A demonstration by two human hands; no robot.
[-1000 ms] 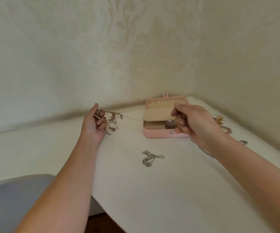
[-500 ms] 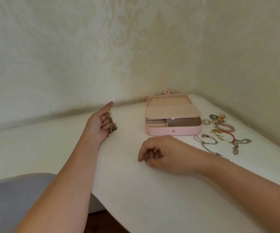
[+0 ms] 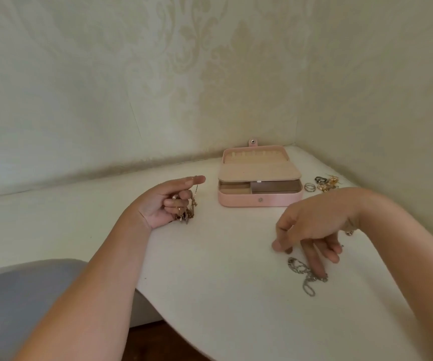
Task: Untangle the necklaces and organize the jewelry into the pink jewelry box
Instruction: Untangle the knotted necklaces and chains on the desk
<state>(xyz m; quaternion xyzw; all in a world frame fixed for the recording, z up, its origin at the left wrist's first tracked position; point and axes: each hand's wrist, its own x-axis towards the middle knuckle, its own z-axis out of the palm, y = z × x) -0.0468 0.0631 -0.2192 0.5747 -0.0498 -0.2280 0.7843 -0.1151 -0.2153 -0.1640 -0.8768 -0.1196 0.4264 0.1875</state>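
The pink jewelry box (image 3: pixel 239 200) stands open near the table's back corner, its lid flap raised over beige compartments. My left hand (image 3: pixel 168 201) lies palm up to the left of the box, and its curled fingers hold a tangled bunch of gold necklaces (image 3: pixel 186 216). My right hand (image 3: pixel 311 227) hovers in front of the box with its fingers pointing down. One straight fingertip touches a silver chain (image 3: pixel 304 276) lying in loops on the table. Nothing shows between its thumb and forefinger.
Several rings (image 3: pixel 309 187) and gold pieces (image 3: pixel 328 184) lie to the right of the box, partly hidden by my right wrist. The white table (image 3: pixel 223 282) fits into a wall corner. A grey seat (image 3: pixel 15 295) sits at the lower left beyond the table's curved edge.
My right hand left the front of the box, dropped to the table and moved right onto the silver chain. The stretched gold chain is gone; my left hand turned palm up with the bunch.
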